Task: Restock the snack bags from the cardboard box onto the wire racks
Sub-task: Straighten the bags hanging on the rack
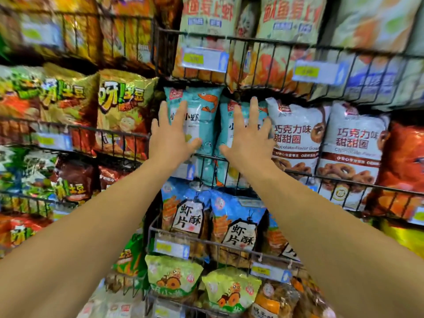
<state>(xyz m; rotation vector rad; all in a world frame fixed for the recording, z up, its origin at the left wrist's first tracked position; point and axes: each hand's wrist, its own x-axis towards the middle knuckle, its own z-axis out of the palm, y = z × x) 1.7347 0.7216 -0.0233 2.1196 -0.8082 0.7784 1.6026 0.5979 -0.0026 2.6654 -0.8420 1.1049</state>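
Two teal shrimp snack bags stand side by side in a black wire rack point(207, 158) at the middle of the view. My left hand point(171, 136) lies flat with spread fingers on the left teal bag point(202, 113). My right hand point(249, 138) presses flat on the right teal bag point(226, 125), fingers straight and pointing up. Neither hand grips anything. The cardboard box is out of view.
White chocolate-ring bags point(296, 136) fill the same rack to the right. Blue shrimp-chip bags point(236, 226) sit in the rack below, green bags point(174, 276) under those. An upper rack point(259, 42) holds tall bags. Yellow and orange potato snack bags point(124, 106) fill the left racks.
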